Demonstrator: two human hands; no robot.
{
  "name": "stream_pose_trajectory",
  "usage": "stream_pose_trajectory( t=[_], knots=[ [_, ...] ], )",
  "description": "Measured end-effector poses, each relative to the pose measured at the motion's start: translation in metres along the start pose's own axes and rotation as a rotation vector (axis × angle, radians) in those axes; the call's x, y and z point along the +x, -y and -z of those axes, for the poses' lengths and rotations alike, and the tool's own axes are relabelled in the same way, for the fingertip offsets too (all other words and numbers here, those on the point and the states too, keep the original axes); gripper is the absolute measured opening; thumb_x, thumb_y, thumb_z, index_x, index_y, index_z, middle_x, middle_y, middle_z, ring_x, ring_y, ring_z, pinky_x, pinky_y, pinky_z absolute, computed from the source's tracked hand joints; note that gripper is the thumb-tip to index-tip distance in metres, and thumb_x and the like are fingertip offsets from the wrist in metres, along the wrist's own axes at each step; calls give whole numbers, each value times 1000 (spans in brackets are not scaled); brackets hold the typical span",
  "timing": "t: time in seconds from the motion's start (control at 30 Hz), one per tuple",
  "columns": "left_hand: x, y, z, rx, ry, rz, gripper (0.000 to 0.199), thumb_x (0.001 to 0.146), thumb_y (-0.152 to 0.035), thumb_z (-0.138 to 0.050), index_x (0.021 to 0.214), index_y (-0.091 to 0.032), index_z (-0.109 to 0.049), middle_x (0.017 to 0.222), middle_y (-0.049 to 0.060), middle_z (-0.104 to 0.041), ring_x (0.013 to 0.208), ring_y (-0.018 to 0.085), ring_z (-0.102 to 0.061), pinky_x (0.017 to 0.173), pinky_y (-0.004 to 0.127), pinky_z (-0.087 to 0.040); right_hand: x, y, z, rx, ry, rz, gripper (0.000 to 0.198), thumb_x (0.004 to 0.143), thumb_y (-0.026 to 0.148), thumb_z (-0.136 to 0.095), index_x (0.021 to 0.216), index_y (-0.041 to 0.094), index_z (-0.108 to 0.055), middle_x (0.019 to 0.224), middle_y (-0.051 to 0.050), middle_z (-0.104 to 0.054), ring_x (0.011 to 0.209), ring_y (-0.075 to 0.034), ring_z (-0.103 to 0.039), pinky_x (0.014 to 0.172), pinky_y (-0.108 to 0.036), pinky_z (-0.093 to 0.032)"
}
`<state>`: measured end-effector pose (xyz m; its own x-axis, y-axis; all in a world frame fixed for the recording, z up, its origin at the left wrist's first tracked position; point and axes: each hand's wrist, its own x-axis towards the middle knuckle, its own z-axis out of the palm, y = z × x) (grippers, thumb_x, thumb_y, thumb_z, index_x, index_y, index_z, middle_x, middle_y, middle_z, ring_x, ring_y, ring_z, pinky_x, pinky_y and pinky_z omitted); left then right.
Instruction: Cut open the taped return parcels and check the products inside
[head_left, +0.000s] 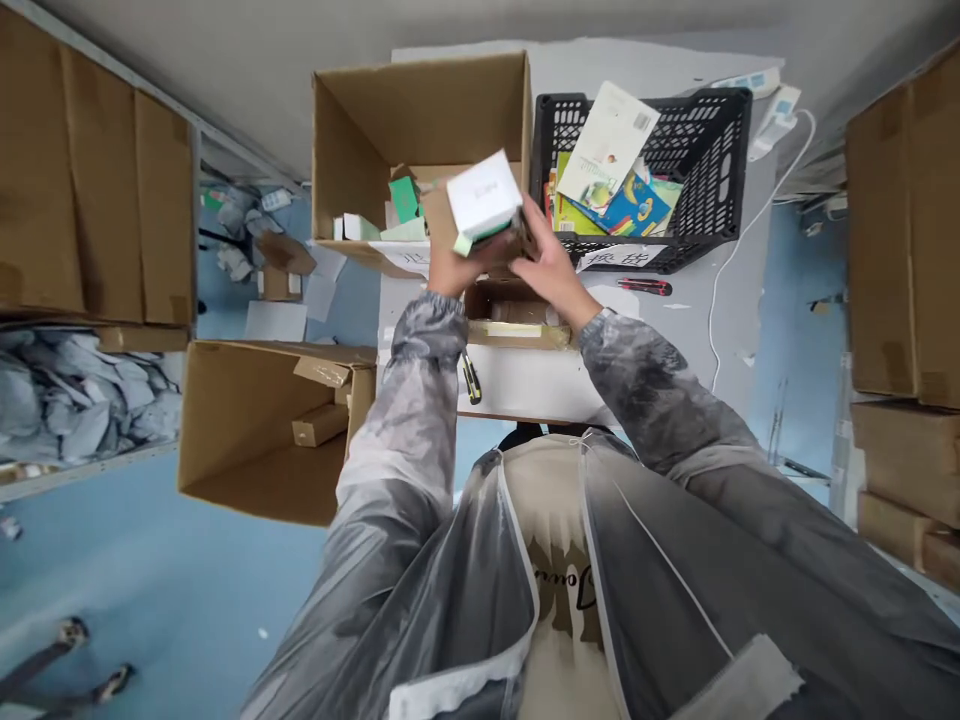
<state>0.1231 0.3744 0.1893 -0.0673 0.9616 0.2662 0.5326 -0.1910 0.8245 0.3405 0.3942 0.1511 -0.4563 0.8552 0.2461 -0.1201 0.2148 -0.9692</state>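
My hands are together above the front edge of a large open carton (352, 120). Between them is a small white box (484, 195), tilted, with a brown cardboard piece (441, 220) against its left side and a bit of green below. My left hand (453, 268) grips this bundle from the lower left, its fingers mostly hidden. From the right, my right hand (553, 265) closes on it with the fingers behind and the thumb in front. Just beneath lies an open small cardboard box (517, 310) on the white table. A yellow-and-black utility knife (471, 378) lies near the table's front edge.
A black plastic crate (727, 170) with booklets (609, 145) stands right of the carton. A red utility knife (645, 287) and white cable (716, 300) lie on the table. Another open carton (255, 430) is lower left. Stacked cartons (900, 250) line the right side.
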Motion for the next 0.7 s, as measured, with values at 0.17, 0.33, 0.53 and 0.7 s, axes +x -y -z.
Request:
stream_pose_trajectory(
  t=[0.17, 0.33, 0.53, 0.7],
  knots=[
    [77, 58, -2, 32, -52, 22, 81, 98, -85, -95, 143, -22, -74, 149, 12, -84, 159, 30, -72, 142, 57, -55, 53, -34, -3, 120, 57, -86, 92, 107, 57, -85, 191, 38, -53, 196, 1, -51, 188, -34, -40, 153, -52, -37],
    [95, 71, -20, 40, 62, -18, 85, 109, -71, -90, 161, -9, -67, 174, 24, -69, 178, 31, -54, 156, 54, -33, 0, -40, 9, 149, -101, -314, 76, 105, 73, -85, 171, 36, -72, 176, -7, -71, 170, -38, -65, 135, -57, -61],
    [50, 79, 3, 82, 78, -52, 105, 113, -75, -75, 186, -5, -49, 183, 29, -60, 189, 43, -36, 156, 68, -22, -110, -39, 38, -102, -328, -375, 40, 115, 58, -65, 136, 32, -86, 153, -11, -80, 154, -34, -73, 142, -58, -55],
    [-53, 74, 43, 155, -158, 38, 79, 119, -79, -68, 168, -18, -67, 178, 18, -67, 183, 36, -44, 158, 59, -24, -166, -49, 60, -316, -520, -402, 53, 111, 58, -66, 154, 30, -77, 173, -15, -67, 170, -35, -55, 147, -59, -44]
  ],
)
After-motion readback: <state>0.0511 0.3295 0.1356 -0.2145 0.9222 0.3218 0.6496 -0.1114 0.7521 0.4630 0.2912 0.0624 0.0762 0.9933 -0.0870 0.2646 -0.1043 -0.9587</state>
